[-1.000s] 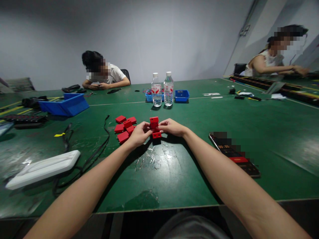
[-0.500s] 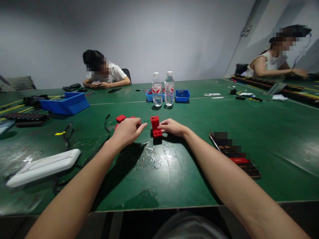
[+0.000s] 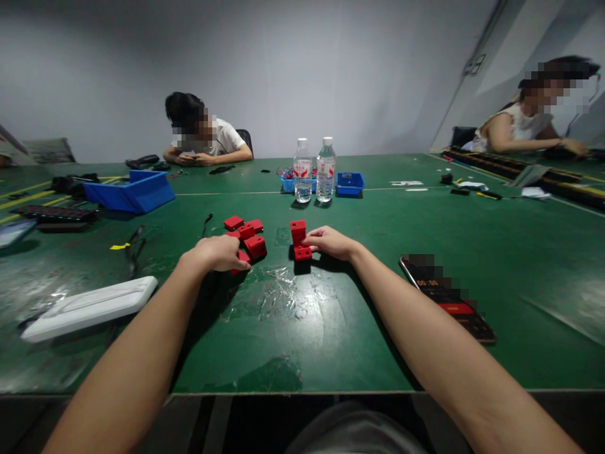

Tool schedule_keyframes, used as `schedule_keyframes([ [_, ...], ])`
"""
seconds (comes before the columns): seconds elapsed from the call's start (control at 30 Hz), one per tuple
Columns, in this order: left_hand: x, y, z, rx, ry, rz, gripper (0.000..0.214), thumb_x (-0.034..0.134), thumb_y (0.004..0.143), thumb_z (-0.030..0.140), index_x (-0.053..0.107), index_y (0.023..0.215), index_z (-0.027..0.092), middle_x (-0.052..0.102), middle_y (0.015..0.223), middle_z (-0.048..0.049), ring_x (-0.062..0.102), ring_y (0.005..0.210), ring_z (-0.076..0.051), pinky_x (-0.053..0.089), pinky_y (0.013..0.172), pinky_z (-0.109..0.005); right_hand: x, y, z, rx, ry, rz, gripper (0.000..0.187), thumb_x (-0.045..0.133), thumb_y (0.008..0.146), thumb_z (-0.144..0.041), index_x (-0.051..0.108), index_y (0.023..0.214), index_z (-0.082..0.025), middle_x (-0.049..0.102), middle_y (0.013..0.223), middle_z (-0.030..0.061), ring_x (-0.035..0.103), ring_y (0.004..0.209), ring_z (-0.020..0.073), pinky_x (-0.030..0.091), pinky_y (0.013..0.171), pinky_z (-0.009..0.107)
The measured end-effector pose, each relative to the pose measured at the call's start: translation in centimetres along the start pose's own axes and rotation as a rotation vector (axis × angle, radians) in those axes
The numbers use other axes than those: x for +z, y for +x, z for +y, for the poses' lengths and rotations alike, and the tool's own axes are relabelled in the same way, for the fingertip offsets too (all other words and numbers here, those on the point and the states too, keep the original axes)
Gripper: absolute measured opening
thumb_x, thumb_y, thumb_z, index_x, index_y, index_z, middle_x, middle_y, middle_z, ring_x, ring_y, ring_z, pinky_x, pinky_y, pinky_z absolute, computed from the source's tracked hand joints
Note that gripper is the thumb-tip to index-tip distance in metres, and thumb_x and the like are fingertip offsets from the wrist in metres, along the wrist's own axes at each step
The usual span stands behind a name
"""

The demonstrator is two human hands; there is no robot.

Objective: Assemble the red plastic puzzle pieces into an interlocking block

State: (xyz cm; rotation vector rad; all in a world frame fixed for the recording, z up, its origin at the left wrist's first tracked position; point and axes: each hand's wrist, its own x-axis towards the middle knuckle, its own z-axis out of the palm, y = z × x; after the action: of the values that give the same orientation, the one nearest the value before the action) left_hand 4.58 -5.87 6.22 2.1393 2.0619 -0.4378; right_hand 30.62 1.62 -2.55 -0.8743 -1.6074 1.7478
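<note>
Small red blocks with round holes lie in a loose pile (image 3: 256, 246) left of centre on the green table. My left hand (image 3: 215, 253) is over the near-left side of this pile, its thumb and fingers closed around a red block (image 3: 241, 258) that is partly hidden. To the right, an L-shaped stack of red blocks (image 3: 299, 234) stands on the table, one upright piece on a lower one. The fingertips of my right hand (image 3: 328, 243) pinch the stack from its right side.
Two water bottles (image 3: 302, 180) and small blue bins (image 3: 350, 183) stand farther back. A larger blue bin (image 3: 135, 192) and a white power bank-like slab (image 3: 92, 309) are on the left. A phone (image 3: 444, 299) lies beside my right forearm. Two people sit across the table.
My left hand has moved left and down from above the pile to a block at its near edge, uncovering the other blocks. My right hand still holds the stack in place.
</note>
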Motion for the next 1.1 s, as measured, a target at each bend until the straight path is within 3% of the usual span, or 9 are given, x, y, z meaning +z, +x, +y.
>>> schedule_keyframes([
  [0.07, -0.8, -0.4, -0.5, 0.001, -0.069, 0.03, 0.038, 0.063, 0.067, 0.057, 0.064, 0.062, 0.019, 0.065, 0.067, -0.0091, 0.062, 0.064, -0.025, 0.04, 0.057, -0.03, 0.0, -0.1, -0.2, 0.011, 0.049, -0.027, 0.012, 0.077, 0.068, -0.024, 0.074, 0.073, -0.013, 0.072, 0.079, 0.0036, 0.063, 0.07, 0.0108, 0.049, 0.072, 0.021],
  [0.17, -1.9, -0.8, -1.0, -0.076, -0.278, 0.201, 0.047, 0.057, 0.07, 0.063, 0.058, 0.053, 0.019, 0.059, 0.054, -0.0075, 0.058, 0.055, -0.023, 0.037, 0.053, -0.029, 0.1, -0.3, -0.4, 0.022, 0.087, -0.048, 0.011, 0.077, 0.068, -0.022, 0.073, 0.073, -0.013, 0.072, 0.077, 0.0037, 0.063, 0.069, 0.0105, 0.049, 0.071, 0.02],
  [0.3, -1.8, -0.5, 0.7, 0.013, -0.855, 0.403, 0.05, 0.044, 0.081, 0.063, 0.051, 0.058, 0.019, 0.048, 0.042, -0.001, 0.047, 0.041, -0.015, 0.034, 0.045, -0.025, 0.1, -0.5, -0.6, 0.038, 0.155, -0.025, 0.009, 0.075, 0.069, -0.018, 0.072, 0.074, -0.011, 0.072, 0.076, 0.0049, 0.064, 0.067, 0.0106, 0.05, 0.07, 0.021],
  [0.37, -0.8, 0.0, 2.7, 0.112, -1.153, 0.386, 0.051, 0.038, 0.085, 0.064, 0.049, 0.064, 0.019, 0.043, 0.04, 0.0026, 0.041, 0.035, -0.012, 0.031, 0.04, -0.023, 0.1, -0.6, -0.7, 0.038, 0.217, -0.012, 0.008, 0.073, 0.071, -0.016, 0.071, 0.076, -0.01, 0.072, 0.076, 0.006, 0.065, 0.068, 0.0115, 0.051, 0.071, 0.022],
  [0.47, 1.6, 1.3, 5.8, 0.159, -1.414, 0.298, 0.05, 0.038, 0.088, 0.067, 0.048, 0.078, 0.019, 0.051, 0.047, 0.003, 0.047, 0.036, -0.011, 0.033, 0.039, -0.021, -0.1, -0.8, -0.8, -0.001, 0.338, 0.016, 0.012, 0.067, 0.076, -0.016, 0.07, 0.085, -0.01, 0.074, 0.083, 0.0075, 0.067, 0.074, 0.0136, 0.052, 0.076, 0.025],
  [0.6, 4.9, 3.2, 8.4, 0.174, -1.485, 0.174, 0.046, 0.048, 0.087, 0.063, 0.046, 0.084, 0.018, 0.059, 0.054, 0.0009, 0.056, 0.042, -0.011, 0.036, 0.042, -0.019, -0.3, -0.9, -0.9, -0.045, 0.449, 0.074, 0.016, 0.06, 0.081, -0.02, 0.07, 0.092, -0.012, 0.074, 0.088, 0.007, 0.069, 0.082, 0.0157, 0.052, 0.084, 0.027],
  [0.7, 6.1, 4.1, 8.5, 0.267, -1.513, 0.139, 0.048, 0.05, 0.086, 0.064, 0.052, 0.087, 0.016, 0.064, 0.062, -0.0017, 0.061, 0.05, -0.013, 0.037, 0.046, -0.02, -0.3, -0.9, -0.8, -0.041, 0.394, 0.005, 0.018, 0.064, 0.078, -0.021, 0.07, 0.091, -0.011, 0.074, 0.086, 0.0075, 0.069, 0.078, 0.0157, 0.052, 0.08, 0.027],
  [0.87, 6.2, 4.3, 7.8, 0.404, -1.448, 0.091, 0.048, 0.055, 0.083, 0.06, 0.062, 0.085, 0.013, 0.068, 0.069, -0.0044, 0.061, 0.056, -0.013, 0.039, 0.052, -0.022, -0.2, -1.0, -0.7, -0.045, 0.308, -0.135, 0.029, 0.076, 0.069, -0.026, 0.072, 0.092, -0.01, 0.075, 0.091, 0.0091, 0.069, 0.078, 0.0176, 0.051, 0.079, 0.029],
  [1.1, 6.2, 4.1, 8.1, 0.337, -1.551, 0.117, 0.04, 0.052, 0.09, 0.046, 0.055, 0.114, 0.014, 0.07, 0.076, -0.0044, 0.066, 0.065, -0.014, 0.039, 0.053, -0.02, -0.1, -0.5, -0.2, -0.024, 0.253, -0.043, 0.032, 0.085, 0.059, -0.026, 0.073, 0.085, -0.011, 0.075, 0.085, 0.0079, 0.068, 0.076, 0.0159, 0.051, 0.078, 0.027],
])
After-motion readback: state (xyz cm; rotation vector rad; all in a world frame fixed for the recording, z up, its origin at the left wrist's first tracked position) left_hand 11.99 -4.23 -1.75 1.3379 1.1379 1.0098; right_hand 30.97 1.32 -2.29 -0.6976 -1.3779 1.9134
